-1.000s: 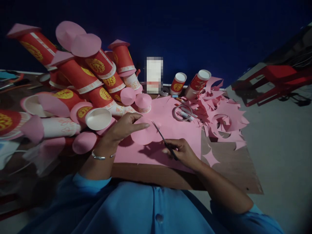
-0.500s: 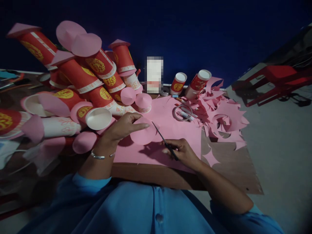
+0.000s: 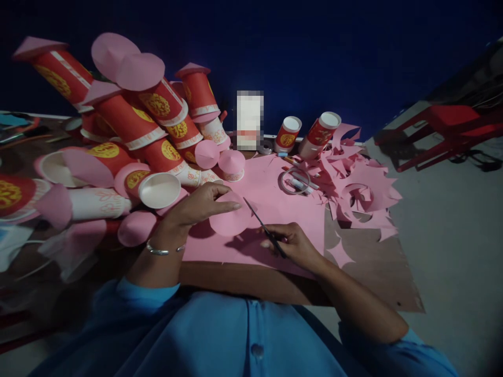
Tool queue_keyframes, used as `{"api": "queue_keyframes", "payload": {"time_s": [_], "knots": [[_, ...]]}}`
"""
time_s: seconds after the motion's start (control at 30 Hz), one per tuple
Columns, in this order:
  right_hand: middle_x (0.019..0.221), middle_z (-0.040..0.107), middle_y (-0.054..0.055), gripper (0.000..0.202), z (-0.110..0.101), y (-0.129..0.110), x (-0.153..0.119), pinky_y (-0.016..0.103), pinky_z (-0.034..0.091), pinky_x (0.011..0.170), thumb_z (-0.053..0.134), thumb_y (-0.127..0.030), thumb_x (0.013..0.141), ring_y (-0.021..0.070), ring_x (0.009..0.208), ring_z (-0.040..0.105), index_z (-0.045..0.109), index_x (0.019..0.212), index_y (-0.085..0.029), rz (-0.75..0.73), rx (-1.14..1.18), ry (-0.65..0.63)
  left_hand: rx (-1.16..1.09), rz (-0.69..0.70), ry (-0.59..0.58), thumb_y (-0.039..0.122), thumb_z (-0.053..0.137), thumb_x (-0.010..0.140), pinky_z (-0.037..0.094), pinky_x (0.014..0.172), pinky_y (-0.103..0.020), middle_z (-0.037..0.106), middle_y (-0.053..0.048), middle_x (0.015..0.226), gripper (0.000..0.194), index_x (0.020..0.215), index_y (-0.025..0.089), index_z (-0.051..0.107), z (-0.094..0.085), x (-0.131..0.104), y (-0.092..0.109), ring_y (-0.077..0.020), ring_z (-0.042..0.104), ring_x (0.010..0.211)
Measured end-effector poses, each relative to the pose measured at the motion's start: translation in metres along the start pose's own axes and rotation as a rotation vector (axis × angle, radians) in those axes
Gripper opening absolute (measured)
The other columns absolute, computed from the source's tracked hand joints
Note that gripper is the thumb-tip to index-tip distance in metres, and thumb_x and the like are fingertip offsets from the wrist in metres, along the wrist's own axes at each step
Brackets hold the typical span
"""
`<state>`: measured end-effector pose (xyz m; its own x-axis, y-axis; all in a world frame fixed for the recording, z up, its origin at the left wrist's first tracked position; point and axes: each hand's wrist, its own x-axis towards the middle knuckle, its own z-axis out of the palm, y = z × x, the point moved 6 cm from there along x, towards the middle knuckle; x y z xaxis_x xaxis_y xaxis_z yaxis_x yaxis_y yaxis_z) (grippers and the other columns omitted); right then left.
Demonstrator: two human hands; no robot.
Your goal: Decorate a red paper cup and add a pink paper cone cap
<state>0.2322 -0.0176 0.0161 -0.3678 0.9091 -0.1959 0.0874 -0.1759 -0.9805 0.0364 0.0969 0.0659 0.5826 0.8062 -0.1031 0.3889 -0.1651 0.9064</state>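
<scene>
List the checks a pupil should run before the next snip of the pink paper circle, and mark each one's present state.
1. Left hand grips the pink paper circle: ok.
2. Right hand holds the scissors: ok.
3. Blade tips meet the circle's edge: ok.
4. Left fingertips clear of the blades: ok.
5. Cutting line marked: cannot tell.
6. Pink sheet lies flat below: ok.

One head-worn camera looks forward and down, close over the wooden board (image 3: 365, 272), with the blue wall (image 3: 314, 57) beyond.
</scene>
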Motion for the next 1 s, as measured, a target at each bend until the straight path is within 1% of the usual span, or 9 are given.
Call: {"api": "queue_keyframes", "payload": {"time_s": [0.1, 0.17, 0.33, 0.5, 0.67, 0.77, 0.83, 0.9, 1.0], "knots": [[0.062, 0.051, -0.005, 0.048, 0.000, 0.001, 0.000, 0.022, 0.034, 0.052, 0.082, -0.062, 0.086, 0.0089, 0.057, 0.040, 0.081, 0.096, -0.015, -0.002, -0.006, -0.004, 0.003, -0.003, 0.002, 0.052, 0.078, 0.080, 0.031, 0.062, -0.029, 0.033, 0.005, 0.065, 0.055, 0.059, 0.022, 0.038, -0.002, 0.000, -0.001, -0.0130, 0.034, 0.065], [0.061, 0.049, -0.005, 0.049, -0.001, 0.000, 0.000, 0.022, 0.034, 0.051, 0.083, -0.062, 0.085, 0.0086, 0.056, 0.039, 0.081, 0.098, -0.015, -0.001, 0.000, 0.003, -0.007, -0.004, 0.005, 0.053, 0.079, 0.079, 0.034, 0.064, -0.029, 0.034, 0.005, 0.066, 0.054, 0.059, 0.022, 0.040, -0.003, 0.000, -0.001, -0.0132, 0.034, 0.066], [0.060, 0.048, -0.006, 0.050, 0.001, -0.001, 0.001, 0.022, 0.035, 0.052, 0.084, -0.062, 0.084, 0.0081, 0.055, 0.038, 0.081, 0.097, -0.014, 0.010, 0.031, 0.006, -0.036, -0.021, 0.042, 0.052, 0.079, 0.079, 0.042, 0.077, -0.032, 0.038, 0.004, 0.068, 0.048, 0.060, 0.022, 0.047, -0.005, -0.001, -0.005, -0.0161, 0.042, 0.072], [0.062, 0.050, -0.005, 0.042, 0.001, 0.000, 0.000, 0.021, 0.037, 0.052, 0.082, -0.057, 0.088, 0.0081, 0.056, 0.042, 0.078, 0.087, -0.016, -0.013, 0.035, -0.003, -0.080, -0.045, 0.055, 0.052, 0.081, 0.078, 0.039, 0.069, -0.031, 0.037, 0.004, 0.069, 0.049, 0.061, 0.023, 0.046, -0.004, -0.001, -0.009, -0.0158, 0.039, 0.068], [0.063, 0.052, -0.005, 0.043, 0.000, 0.001, 0.000, 0.021, 0.040, 0.053, 0.084, -0.058, 0.086, 0.0085, 0.056, 0.045, 0.077, 0.090, -0.016, 0.003, 0.045, -0.001, -0.096, -0.027, 0.073, 0.050, 0.084, 0.078, 0.040, 0.066, -0.030, 0.038, 0.005, 0.066, 0.049, 0.060, 0.022, 0.048, -0.004, -0.001, -0.011, -0.0141, 0.040, 0.066], [0.062, 0.051, -0.005, 0.044, 0.000, 0.000, 0.000, 0.021, 0.040, 0.053, 0.084, -0.059, 0.085, 0.0084, 0.055, 0.045, 0.077, 0.089, -0.016, 0.005, 0.049, 0.003, -0.141, -0.031, 0.116, 0.050, 0.086, 0.077, 0.045, 0.068, -0.030, 0.050, 0.003, 0.066, 0.043, 0.062, 0.020, 0.058, -0.006, -0.002, -0.010, -0.0153, 0.049, 0.068], [0.062, 0.050, -0.005, 0.044, 0.001, -0.001, 0.000, 0.021, 0.041, 0.053, 0.084, -0.059, 0.085, 0.0083, 0.055, 0.045, 0.077, 0.089, -0.016, 0.009, 0.058, 0.003, -0.205, -0.051, 0.137, 0.050, 0.087, 0.077, 0.049, 0.072, -0.031, 0.062, 0.001, 0.074, 0.036, 0.072, 0.019, 0.069, -0.005, -0.002, -0.009, -0.0178, 0.058, 0.075], [0.062, 0.050, -0.005, 0.046, 0.002, -0.001, 0.000, 0.021, 0.041, 0.052, 0.085, -0.060, 0.084, 0.0082, 0.054, 0.045, 0.077, 0.090, -0.016, 0.018, 0.071, 0.005, -0.250, -0.075, 0.142, 0.050, 0.088, 0.076, 0.052, 0.076, -0.033, 0.071, -0.002, 0.084, 0.035, 0.082, 0.019, 0.075, -0.004, -0.003, -0.008, -0.0206, 0.064, 0.082], [0.062, 0.052, -0.005, 0.047, 0.002, 0.000, 0.001, 0.021, 0.041, 0.052, 0.086, -0.060, 0.082, 0.0088, 0.054, 0.046, 0.077, 0.091, -0.016, 0.025, 0.081, 0.015, -0.220, -0.094, 0.175, 0.052, 0.090, 0.072, 0.052, 0.076, -0.033, 0.072, -0.001, 0.082, 0.039, 0.082, 0.018, 0.076, -0.005, -0.003, -0.009, -0.0212, 0.065, 0.081]]}}
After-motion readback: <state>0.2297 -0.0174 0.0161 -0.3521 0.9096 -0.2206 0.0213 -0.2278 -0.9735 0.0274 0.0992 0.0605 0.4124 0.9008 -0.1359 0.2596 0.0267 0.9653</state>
